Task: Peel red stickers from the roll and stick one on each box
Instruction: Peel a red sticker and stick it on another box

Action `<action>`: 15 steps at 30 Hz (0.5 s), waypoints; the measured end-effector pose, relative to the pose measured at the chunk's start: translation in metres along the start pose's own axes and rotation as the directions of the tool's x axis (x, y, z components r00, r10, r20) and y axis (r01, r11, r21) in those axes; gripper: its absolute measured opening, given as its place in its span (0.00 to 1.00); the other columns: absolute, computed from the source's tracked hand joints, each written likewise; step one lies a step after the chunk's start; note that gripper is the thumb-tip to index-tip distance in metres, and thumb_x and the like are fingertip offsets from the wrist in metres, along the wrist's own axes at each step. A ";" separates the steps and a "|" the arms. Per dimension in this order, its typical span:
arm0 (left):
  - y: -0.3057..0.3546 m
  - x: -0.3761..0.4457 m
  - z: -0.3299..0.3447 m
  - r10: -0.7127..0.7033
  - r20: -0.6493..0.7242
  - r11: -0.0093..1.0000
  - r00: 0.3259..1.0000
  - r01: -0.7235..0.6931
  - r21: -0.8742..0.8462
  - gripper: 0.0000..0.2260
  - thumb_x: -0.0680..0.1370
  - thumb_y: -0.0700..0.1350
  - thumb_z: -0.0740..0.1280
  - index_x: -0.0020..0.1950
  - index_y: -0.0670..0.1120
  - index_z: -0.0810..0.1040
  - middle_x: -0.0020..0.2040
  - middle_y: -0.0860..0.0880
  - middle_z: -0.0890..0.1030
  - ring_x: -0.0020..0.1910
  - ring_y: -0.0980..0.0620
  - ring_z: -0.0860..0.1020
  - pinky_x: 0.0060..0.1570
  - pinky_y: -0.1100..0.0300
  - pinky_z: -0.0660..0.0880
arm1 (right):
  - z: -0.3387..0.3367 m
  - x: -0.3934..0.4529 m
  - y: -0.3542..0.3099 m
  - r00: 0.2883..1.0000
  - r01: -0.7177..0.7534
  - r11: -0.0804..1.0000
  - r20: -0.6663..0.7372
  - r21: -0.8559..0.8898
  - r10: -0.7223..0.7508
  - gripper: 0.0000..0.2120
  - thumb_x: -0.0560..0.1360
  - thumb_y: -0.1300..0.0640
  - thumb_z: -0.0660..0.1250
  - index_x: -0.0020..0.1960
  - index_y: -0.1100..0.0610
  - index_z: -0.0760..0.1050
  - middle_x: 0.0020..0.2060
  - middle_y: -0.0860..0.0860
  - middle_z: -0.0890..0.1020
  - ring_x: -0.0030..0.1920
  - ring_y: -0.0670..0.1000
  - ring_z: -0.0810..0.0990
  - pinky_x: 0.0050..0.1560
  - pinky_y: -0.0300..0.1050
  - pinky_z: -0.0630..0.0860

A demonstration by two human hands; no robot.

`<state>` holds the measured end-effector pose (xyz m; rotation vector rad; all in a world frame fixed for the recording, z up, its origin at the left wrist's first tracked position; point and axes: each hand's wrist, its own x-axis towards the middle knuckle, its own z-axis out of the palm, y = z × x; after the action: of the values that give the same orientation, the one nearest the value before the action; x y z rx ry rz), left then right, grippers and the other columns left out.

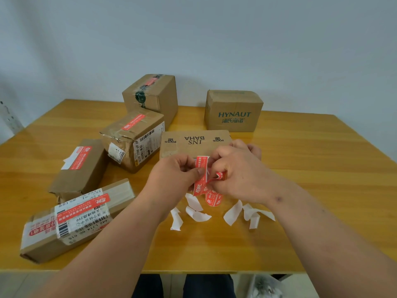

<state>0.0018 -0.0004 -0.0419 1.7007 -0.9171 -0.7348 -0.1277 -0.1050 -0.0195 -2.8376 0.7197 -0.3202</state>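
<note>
Nearest box point(64, 220): at 8 o'clock on the table point(322, 168), lying flat, long axis from 8 toward 2; red sticker along that axis over white shipping labels.
Second box point(80, 168): at 9 o'clock, long axis roughly 7 to 1; red sticker running the same way on top.
Third box point(133, 138): at 10 o'clock, red sticker on top slanting toward 2; barcode label on its right face.
Far box point(154, 93): at 11 o'clock, upright; a red patch on its taped top, hard to make out.
INS BAHA box point(193, 143): at 12 o'clock just behind both hands, print upside down, near edge hidden by them.
Left hand point(171, 175): closed, thumb and fingers pinching the peeled red sticker point(200, 175).
Peeled red sticker: at centre, long axis near vertical, 12 to 6, lower end curling.
Right hand point(236, 173): closed around the sticker roll point(213, 197), mostly hidden; only the red lower part visible.
Backing scraps point(197, 214): white curls at 6 o'clock under the hands.
HYNAUT box point(233, 111): at 1 o'clock, upright, well apart; top barely visible.
</note>
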 end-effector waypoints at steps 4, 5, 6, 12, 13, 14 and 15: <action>-0.001 0.002 0.001 -0.023 -0.006 0.999 1.000 0.023 -0.031 0.03 0.78 0.43 0.69 0.44 0.48 0.81 0.36 0.48 0.85 0.33 0.55 0.83 0.33 0.65 0.77 | 0.000 -0.002 0.002 1.000 -0.007 1.000 0.000 -0.004 0.007 0.06 0.68 0.47 0.73 0.42 0.48 0.83 0.50 0.38 0.75 0.57 0.45 0.61 0.60 0.49 0.50; 0.000 0.002 0.002 -0.024 -0.005 0.999 1.000 0.024 -0.037 0.03 0.78 0.43 0.68 0.44 0.48 0.80 0.36 0.48 0.85 0.33 0.55 0.83 0.33 0.65 0.78 | 0.000 -0.002 0.002 1.000 -0.010 1.000 0.004 -0.007 0.010 0.06 0.68 0.47 0.73 0.43 0.47 0.83 0.50 0.38 0.75 0.58 0.45 0.61 0.61 0.50 0.50; 0.000 0.002 0.002 -0.021 -0.005 0.999 1.000 0.021 -0.031 0.04 0.78 0.44 0.68 0.44 0.48 0.80 0.36 0.48 0.85 0.33 0.55 0.83 0.34 0.64 0.78 | 0.000 -0.002 0.001 1.000 -0.011 1.000 0.007 -0.011 0.011 0.07 0.68 0.46 0.73 0.43 0.47 0.83 0.50 0.38 0.75 0.58 0.45 0.60 0.62 0.50 0.51; 0.001 0.003 0.004 0.018 -0.017 0.998 1.000 -0.017 0.053 0.03 0.79 0.46 0.68 0.45 0.50 0.80 0.36 0.49 0.85 0.34 0.54 0.84 0.41 0.56 0.82 | -0.001 -0.002 0.000 1.000 -0.011 1.000 0.003 -0.001 0.011 0.04 0.68 0.47 0.74 0.41 0.46 0.83 0.49 0.37 0.75 0.58 0.43 0.60 0.63 0.51 0.51; 0.001 0.003 0.004 0.021 -0.031 0.998 0.999 -0.019 0.052 0.03 0.79 0.46 0.68 0.45 0.50 0.80 0.36 0.49 0.85 0.35 0.53 0.84 0.42 0.54 0.82 | -0.002 -0.002 0.001 1.000 -0.014 1.000 0.001 0.012 0.014 0.03 0.68 0.47 0.74 0.40 0.45 0.82 0.49 0.37 0.75 0.58 0.44 0.60 0.64 0.51 0.51; 0.001 0.004 0.003 0.023 -0.048 0.999 0.999 -0.020 0.045 0.04 0.79 0.46 0.68 0.45 0.50 0.80 0.36 0.49 0.85 0.35 0.51 0.84 0.42 0.53 0.82 | -0.002 -0.003 0.000 1.000 -0.017 0.999 0.001 0.028 0.016 0.03 0.68 0.48 0.75 0.39 0.45 0.82 0.48 0.36 0.74 0.59 0.44 0.60 0.65 0.52 0.51; 0.001 0.004 0.003 0.023 -0.065 0.999 0.998 -0.021 0.034 0.04 0.79 0.45 0.68 0.44 0.50 0.80 0.35 0.49 0.85 0.35 0.50 0.84 0.42 0.52 0.82 | -0.002 -0.003 0.000 1.000 -0.018 0.999 0.001 0.042 0.018 0.03 0.68 0.49 0.75 0.38 0.45 0.81 0.48 0.35 0.74 0.59 0.44 0.61 0.65 0.52 0.51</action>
<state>0.0010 -0.0053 -0.0416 1.7314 -0.9057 -0.6493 -0.1313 -0.1038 -0.0177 -2.7905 0.7293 -0.3274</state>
